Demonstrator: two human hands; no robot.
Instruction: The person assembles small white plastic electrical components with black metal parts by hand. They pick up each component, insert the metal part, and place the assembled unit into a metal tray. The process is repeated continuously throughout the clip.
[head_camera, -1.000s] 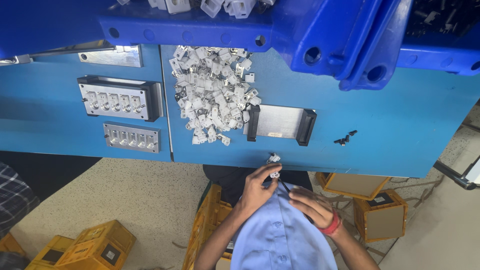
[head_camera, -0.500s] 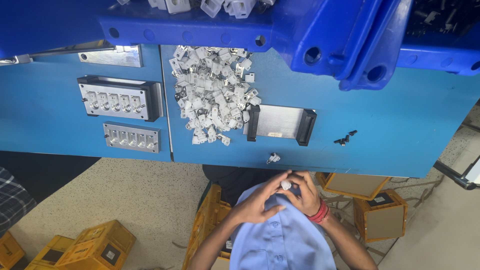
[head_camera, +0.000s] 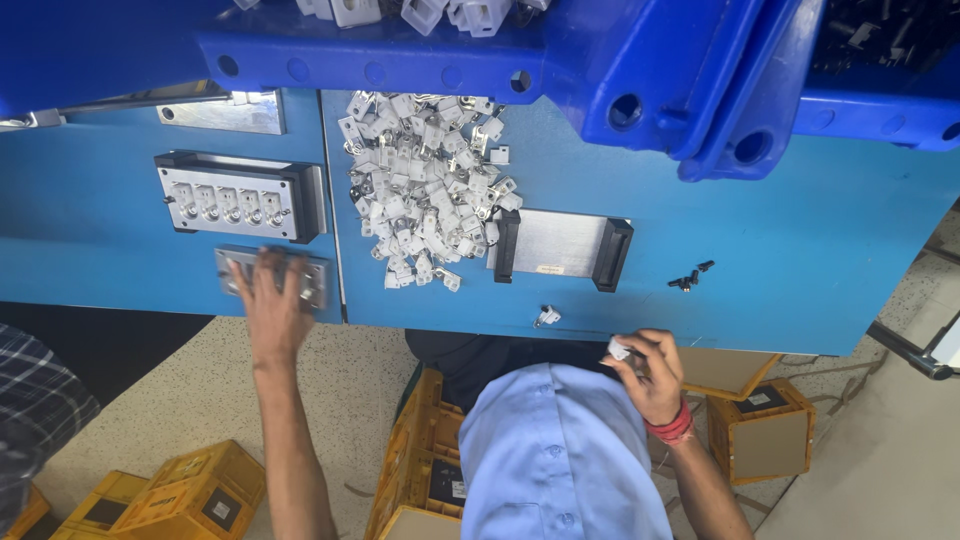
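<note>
Reaching to the lower left of the frame, the left hand (head_camera: 272, 310) lies flat, fingers apart, on a small plate (head_camera: 272, 276). The right hand (head_camera: 652, 375) pinches a white part (head_camera: 619, 350), lower right, by the desk (head_camera: 800, 260) edge.

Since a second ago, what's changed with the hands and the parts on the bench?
The left hand left the chest and reached out to the small metal fixture plate at the bench edge, now lying over it. The right hand took over a small white part and holds it near the chest. One small part was left on the blue bench. The pile of white parts and larger fixture stayed put.
</note>
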